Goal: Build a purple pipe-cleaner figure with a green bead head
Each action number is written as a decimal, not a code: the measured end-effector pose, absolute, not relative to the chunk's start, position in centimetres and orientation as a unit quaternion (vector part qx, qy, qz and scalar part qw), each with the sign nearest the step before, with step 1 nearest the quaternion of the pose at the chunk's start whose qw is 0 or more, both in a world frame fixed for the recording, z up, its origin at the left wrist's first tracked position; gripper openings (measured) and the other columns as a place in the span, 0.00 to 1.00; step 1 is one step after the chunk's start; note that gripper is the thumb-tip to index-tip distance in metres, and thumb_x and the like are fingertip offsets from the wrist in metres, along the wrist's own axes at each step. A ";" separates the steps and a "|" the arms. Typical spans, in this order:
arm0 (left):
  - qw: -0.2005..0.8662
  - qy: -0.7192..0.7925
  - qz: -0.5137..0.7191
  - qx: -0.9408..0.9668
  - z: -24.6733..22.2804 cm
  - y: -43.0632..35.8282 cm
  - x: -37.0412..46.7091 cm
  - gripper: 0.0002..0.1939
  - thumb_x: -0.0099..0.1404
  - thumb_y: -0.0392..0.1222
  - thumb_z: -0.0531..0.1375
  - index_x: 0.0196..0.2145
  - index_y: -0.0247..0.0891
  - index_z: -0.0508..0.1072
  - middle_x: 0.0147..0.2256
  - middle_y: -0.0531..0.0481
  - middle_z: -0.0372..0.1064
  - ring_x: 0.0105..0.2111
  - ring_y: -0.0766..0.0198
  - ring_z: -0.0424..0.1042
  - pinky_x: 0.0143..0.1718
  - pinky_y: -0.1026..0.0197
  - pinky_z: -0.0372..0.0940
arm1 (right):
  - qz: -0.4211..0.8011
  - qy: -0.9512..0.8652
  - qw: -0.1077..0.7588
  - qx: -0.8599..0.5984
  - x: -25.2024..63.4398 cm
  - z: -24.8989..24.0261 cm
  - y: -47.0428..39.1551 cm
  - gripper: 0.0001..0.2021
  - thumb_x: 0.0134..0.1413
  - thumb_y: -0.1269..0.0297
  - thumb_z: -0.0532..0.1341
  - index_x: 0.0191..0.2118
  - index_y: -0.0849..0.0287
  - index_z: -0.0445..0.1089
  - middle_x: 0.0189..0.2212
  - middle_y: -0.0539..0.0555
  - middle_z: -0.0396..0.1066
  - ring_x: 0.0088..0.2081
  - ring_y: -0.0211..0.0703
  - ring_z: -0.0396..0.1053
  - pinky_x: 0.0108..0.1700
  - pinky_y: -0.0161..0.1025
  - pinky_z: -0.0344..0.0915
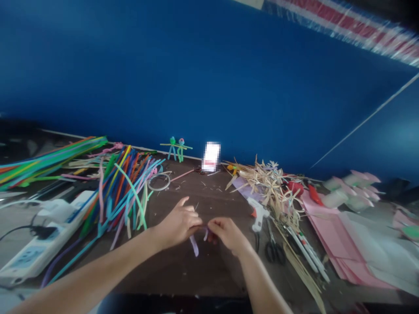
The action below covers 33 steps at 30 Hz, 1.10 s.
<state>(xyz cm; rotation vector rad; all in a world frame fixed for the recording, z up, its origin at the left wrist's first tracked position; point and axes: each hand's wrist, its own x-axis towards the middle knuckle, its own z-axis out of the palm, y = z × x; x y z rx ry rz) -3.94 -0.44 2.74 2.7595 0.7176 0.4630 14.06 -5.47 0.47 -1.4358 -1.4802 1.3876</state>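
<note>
Over the middle of the dark table, my left hand (179, 225) and my right hand (227, 234) are close together, fingertips almost meeting. Between them is a light purple pipe cleaner (194, 247), bent, with one end hanging below the left fingers and a short loop beside the right ones. Both hands pinch it; the exact grip is partly hidden behind the fingers. Left of my left hand lies a loose heap of coloured pipe cleaners (122, 192). Nearest to my right hand are a white glue gun (259, 214) and black-handled scissors (274, 252).
A white power strip (32, 253) with plugs is at the left. Two small pipe-cleaner figures (180, 150) and a bright blurred phone-like screen (211, 156) stand at the back. Straw-coloured woven pieces (266, 176), pens (306, 250) and pink sheets (330, 240) cover the right.
</note>
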 end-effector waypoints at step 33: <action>0.128 0.240 0.313 0.910 2.4 -2.0 -2.9 0.16 0.62 0.33 0.49 0.48 0.36 0.64 0.47 0.43 0.65 0.49 0.60 0.61 0.49 0.56 0.57 | 0.428 -0.560 0.395 -0.589 13.6 0.2 -4.8 0.05 0.40 0.70 0.56 0.22 0.63 0.69 0.16 0.45 0.62 0.20 0.32 0.56 0.24 0.29 0.52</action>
